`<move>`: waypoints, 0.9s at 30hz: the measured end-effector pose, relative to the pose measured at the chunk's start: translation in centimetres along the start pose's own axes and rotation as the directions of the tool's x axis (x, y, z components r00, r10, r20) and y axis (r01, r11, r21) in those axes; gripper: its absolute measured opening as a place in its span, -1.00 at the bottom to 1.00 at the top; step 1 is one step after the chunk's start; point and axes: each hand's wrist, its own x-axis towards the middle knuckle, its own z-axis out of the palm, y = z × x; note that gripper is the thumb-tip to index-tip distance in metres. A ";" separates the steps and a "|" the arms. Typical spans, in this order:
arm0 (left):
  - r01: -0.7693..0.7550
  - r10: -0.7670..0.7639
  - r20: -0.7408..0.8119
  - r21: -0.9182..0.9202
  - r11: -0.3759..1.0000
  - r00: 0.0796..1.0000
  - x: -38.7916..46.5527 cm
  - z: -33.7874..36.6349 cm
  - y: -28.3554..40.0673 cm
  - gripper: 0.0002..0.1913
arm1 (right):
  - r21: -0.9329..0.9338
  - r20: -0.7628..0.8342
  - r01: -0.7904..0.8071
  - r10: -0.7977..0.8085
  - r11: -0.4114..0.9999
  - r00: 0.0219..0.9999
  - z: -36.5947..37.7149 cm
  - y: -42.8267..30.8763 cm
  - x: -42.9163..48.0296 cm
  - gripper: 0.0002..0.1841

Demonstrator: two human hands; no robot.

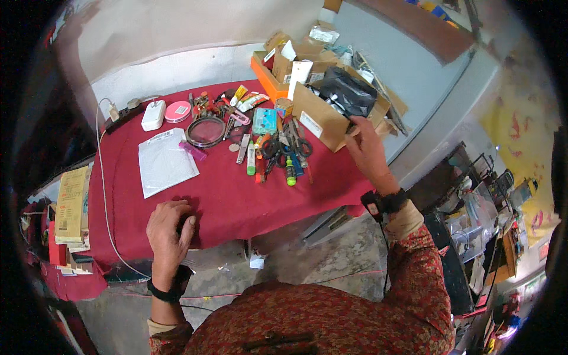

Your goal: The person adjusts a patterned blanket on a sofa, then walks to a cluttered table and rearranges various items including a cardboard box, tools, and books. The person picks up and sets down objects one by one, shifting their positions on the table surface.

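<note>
My left hand (171, 230) rests at the front edge of the red cloth-covered table (222, 199), fingers loosely bent and nothing visible in them. On the right, my right hand (367, 148) is at the near corner of an open cardboard box (321, 117), thumb and forefinger apart. Whether it touches the box is unclear. A black plastic bag (348, 91) and other items fill that box. Left of it lie scissors (270, 146), a green-capped screwdriver (290, 171), a nail clipper (243, 148) and a blue plastic case (265, 120).
A white padded envelope (166, 162) lies to the left, with a purple item (193, 151) on its edge. Behind stand a round pink container (177, 111) and a white adapter (153, 115). A white cable (103, 186) runs down the left side. An orange box (270, 77) stands at the back.
</note>
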 end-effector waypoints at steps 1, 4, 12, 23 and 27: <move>0.004 -0.004 0.001 0.006 1.000 1.000 0.0 0.0 0.0 -0.84 | -0.083 0.024 0.082 -0.081 0.993 0.996 -0.1 0.4 0.6 -0.53; -0.001 0.001 -0.003 -0.001 1.000 1.000 0.1 0.0 0.1 -0.84 | -0.179 0.057 0.103 -0.095 0.978 0.994 0.2 0.7 1.8 -0.67; 0.004 -0.004 -0.007 -0.026 1.000 1.000 0.1 -0.1 0.2 -0.84 | -0.400 0.201 0.127 -0.048 0.908 0.978 -0.1 -0.3 3.3 -0.78; 0.002 -0.002 0.001 0.021 1.000 1.000 0.0 0.3 -0.4 -0.83 | 0.005 -0.081 0.063 -0.062 0.998 0.995 -1.4 -5.8 -1.3 -0.65; 0.002 -0.002 -0.004 0.024 1.000 1.000 0.0 0.4 -0.3 -0.82 | -0.106 0.424 0.107 -0.052 0.989 0.904 2.1 -7.0 -1.7 -0.43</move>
